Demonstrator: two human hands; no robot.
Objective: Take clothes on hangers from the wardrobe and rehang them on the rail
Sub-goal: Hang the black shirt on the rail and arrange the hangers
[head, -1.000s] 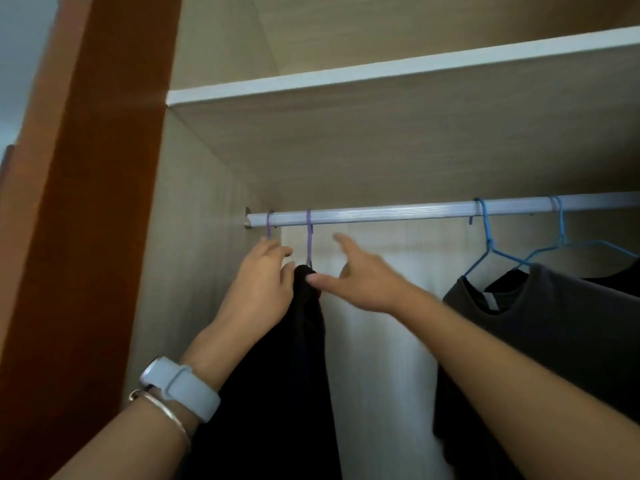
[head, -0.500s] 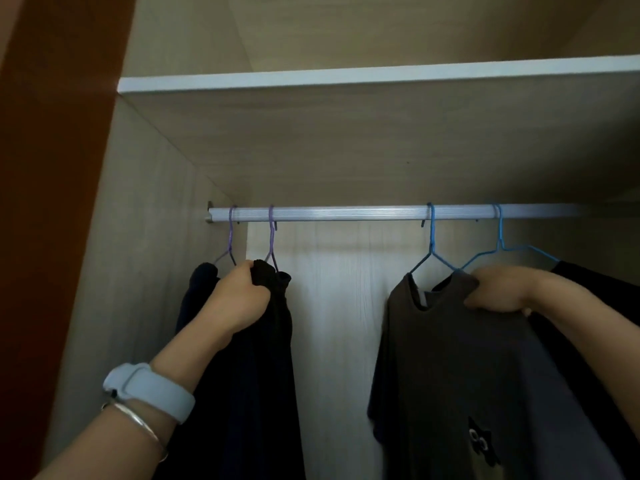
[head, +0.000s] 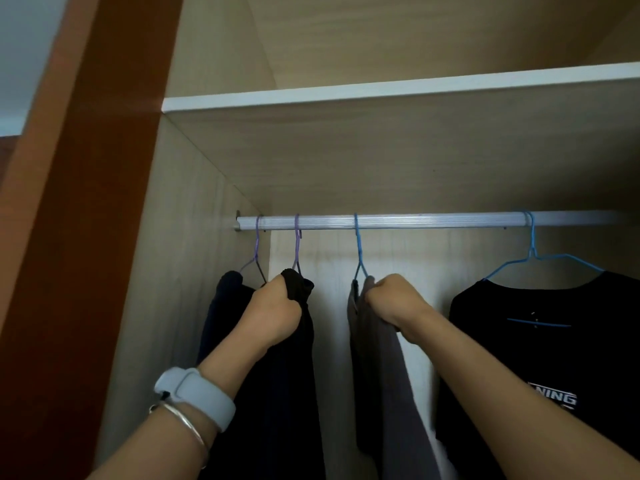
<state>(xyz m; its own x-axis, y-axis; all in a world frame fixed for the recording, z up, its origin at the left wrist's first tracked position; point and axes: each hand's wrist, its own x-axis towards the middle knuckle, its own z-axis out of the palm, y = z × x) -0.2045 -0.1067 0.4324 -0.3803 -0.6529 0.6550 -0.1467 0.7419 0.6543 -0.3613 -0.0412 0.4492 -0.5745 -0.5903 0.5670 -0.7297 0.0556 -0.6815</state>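
1. A silver ribbed rail (head: 433, 220) is seen running left to right inside the wardrobe, under a white-edged wooden shelf (head: 381, 90). Four wire hangers are hooked over it.
2. A black garment (head: 294, 375) is gripped at its top by the left hand (head: 277, 313). The fingers are curled tight into the cloth just below the purple wire hanger (head: 296, 251) that carries it.
3. A grey garment (head: 377, 375) is bunched in the right hand (head: 394, 299) in the same way, the fingers clenched round the fabric directly under the neck of a blue wire hanger (head: 357, 251).
4. Each hook is found straight above the hand that holds its garment, and the rail's long axis lies crosswise to both forearms. A lift upward to clear the rail, then a pull towards the person, is judged to be called for. Neither hook is yet off.
5. A dark navy garment (head: 221, 313) on a second purple hanger (head: 257, 247) is hung just to the left of the left hand, near the wardrobe's side wall. A black printed T-shirt (head: 540, 341) is hung well apart to the right.
6. Because cloth, not wire, appears to be held, a garment could be slid off its hanger during the lift.
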